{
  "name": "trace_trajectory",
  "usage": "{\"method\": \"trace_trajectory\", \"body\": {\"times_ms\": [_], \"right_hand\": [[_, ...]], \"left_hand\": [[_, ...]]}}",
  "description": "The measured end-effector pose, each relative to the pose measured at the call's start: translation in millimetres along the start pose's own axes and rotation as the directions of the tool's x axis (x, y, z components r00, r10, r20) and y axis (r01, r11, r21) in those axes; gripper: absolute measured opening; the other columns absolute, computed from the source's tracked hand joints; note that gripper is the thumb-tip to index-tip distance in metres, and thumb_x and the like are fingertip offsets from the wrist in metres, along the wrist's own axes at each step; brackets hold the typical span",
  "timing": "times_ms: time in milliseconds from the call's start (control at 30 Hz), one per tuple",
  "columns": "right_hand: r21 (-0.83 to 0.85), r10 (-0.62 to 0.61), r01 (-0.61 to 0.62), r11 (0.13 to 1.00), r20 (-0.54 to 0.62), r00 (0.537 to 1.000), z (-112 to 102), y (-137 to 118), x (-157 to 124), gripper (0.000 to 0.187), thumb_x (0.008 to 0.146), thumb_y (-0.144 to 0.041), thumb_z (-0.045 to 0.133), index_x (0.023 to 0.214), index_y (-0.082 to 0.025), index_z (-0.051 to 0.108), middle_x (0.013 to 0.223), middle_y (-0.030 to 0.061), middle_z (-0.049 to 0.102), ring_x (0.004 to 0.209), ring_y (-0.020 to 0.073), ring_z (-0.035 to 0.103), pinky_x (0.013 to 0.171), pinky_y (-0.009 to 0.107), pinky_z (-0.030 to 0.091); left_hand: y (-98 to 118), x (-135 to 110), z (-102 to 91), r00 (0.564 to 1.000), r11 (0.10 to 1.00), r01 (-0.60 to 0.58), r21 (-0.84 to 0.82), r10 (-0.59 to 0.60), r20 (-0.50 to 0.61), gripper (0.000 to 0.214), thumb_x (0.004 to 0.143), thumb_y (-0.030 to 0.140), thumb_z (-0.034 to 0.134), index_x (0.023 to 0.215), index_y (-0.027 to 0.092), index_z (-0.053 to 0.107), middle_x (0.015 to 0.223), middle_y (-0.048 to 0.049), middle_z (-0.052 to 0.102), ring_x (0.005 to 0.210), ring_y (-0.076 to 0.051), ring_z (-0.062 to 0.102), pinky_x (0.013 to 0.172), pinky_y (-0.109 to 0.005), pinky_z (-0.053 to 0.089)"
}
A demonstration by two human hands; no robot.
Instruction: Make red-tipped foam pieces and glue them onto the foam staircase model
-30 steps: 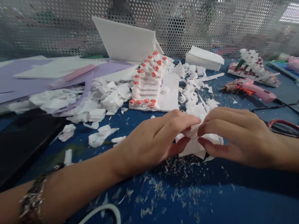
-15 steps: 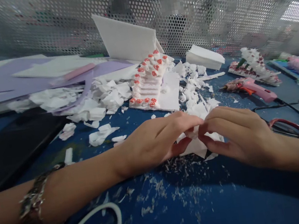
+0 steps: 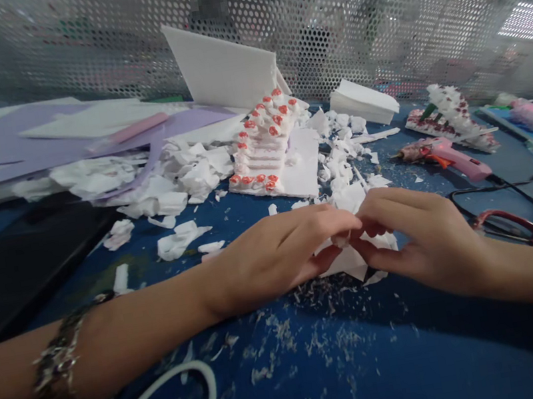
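My left hand (image 3: 279, 251) and my right hand (image 3: 414, 237) meet fingertip to fingertip over a small white foam piece (image 3: 352, 260) on the blue table (image 3: 363, 359). Both hands pinch that piece, thumbs under it and fingers curled over the top. Fine white crumbs (image 3: 313, 300) lie scattered just in front of the hands. A bracelet (image 3: 59, 357) sits on my left wrist.
Behind the hands stands a white foam stair model with red-capped posts (image 3: 269, 152), amid several white scraps (image 3: 186, 175). A pink glue gun (image 3: 446, 154) and red-handled scissors (image 3: 514, 228) lie to the right, purple sheets (image 3: 10, 149) to the left. A perforated metal screen (image 3: 369, 14) closes the back.
The hands stay in place; the fingers shift slightly on the foam piece, pressing closer together.
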State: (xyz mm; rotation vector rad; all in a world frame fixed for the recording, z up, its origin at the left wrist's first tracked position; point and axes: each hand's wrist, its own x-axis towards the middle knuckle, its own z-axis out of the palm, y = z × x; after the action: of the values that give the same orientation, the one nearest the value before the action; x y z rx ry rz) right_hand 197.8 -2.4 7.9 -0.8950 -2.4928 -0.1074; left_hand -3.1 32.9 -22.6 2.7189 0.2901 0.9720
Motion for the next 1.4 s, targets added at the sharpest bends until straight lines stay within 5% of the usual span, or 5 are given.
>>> {"method": "trace_trajectory", "body": {"times_ms": [467, 667, 833, 1233, 1400], "right_hand": [[0.160, 0.092, -0.086, 0.983, -0.029, 0.995, 2.1, -0.8, 3.9, 0.012, 0.070, -0.008, 0.054, 0.072, -0.018, 0.049, 0.061, -0.0046, 0.047, 0.054, 0.0051, 0.043, 0.052, 0.016, 0.035], [0.193, 0.150, -0.144, 0.970, -0.013, 0.989, 2.0, 0.5, 2.1, 0.014, 0.068, -0.008, 0.050, 0.079, -0.016, 0.053, 0.066, -0.0025, 0.050, 0.057, 0.0061, 0.044, 0.054, 0.018, 0.037], [0.223, 0.102, -0.092, 0.970, -0.033, 0.994, 1.2, 2.5, 1.9, 0.011, 0.071, -0.014, 0.055, 0.082, -0.014, 0.053, 0.069, -0.0012, 0.052, 0.061, 0.0063, 0.046, 0.057, 0.019, 0.039], [0.298, 0.140, -0.131, 0.945, -0.008, 0.990, 5.2, 6.3, 4.6, 0.014, 0.079, -0.025, 0.060, 0.081, -0.012, 0.057, 0.078, 0.0037, 0.059, 0.073, 0.0092, 0.052, 0.066, 0.022, 0.042], [0.366, 0.204, -0.221, 0.904, 0.085, 0.975, 3.2, 6.2, 4.7, 0.016, 0.079, -0.028, 0.060, 0.080, -0.012, 0.059, 0.077, 0.0029, 0.060, 0.068, 0.0072, 0.052, 0.061, 0.019, 0.043]], "left_hand": [[-0.4, -1.3, -1.2, 0.996, 0.996, 0.082, -0.022, -0.081, 0.032, 0.025, 0.084, 0.015, 0.050, 0.109, 0.016, 0.047, 0.101, -0.0083, 0.062, 0.092, -0.016, 0.059, 0.082, -0.027, 0.051], [-0.1, -0.3, -0.3, 0.991, 0.992, 0.121, -0.046, -0.123, -0.050, 0.027, 0.083, 0.015, 0.050, 0.109, 0.018, 0.046, 0.095, -0.0067, 0.061, 0.083, -0.013, 0.061, 0.075, -0.022, 0.053], [1.4, 1.5, -1.2, 0.985, 0.986, 0.164, -0.023, -0.165, -0.054, 0.021, 0.082, 0.016, 0.052, 0.103, 0.019, 0.049, 0.093, -0.0049, 0.063, 0.076, -0.012, 0.062, 0.073, -0.022, 0.054], [-0.6, -0.3, 1.6, 0.998, 0.998, 0.004, 0.061, 0.001, -0.069, 0.024, 0.085, 0.011, 0.046, 0.109, 0.013, 0.045, 0.102, -0.0083, 0.061, 0.097, -0.013, 0.058, 0.088, -0.021, 0.049], [-1.9, -1.6, 0.2, 0.999, 0.997, 0.052, 0.057, -0.052, 0.009, 0.026, 0.086, 0.013, 0.046, 0.112, 0.014, 0.045, 0.107, -0.0083, 0.059, 0.101, -0.013, 0.056, 0.090, -0.023, 0.046]]}}
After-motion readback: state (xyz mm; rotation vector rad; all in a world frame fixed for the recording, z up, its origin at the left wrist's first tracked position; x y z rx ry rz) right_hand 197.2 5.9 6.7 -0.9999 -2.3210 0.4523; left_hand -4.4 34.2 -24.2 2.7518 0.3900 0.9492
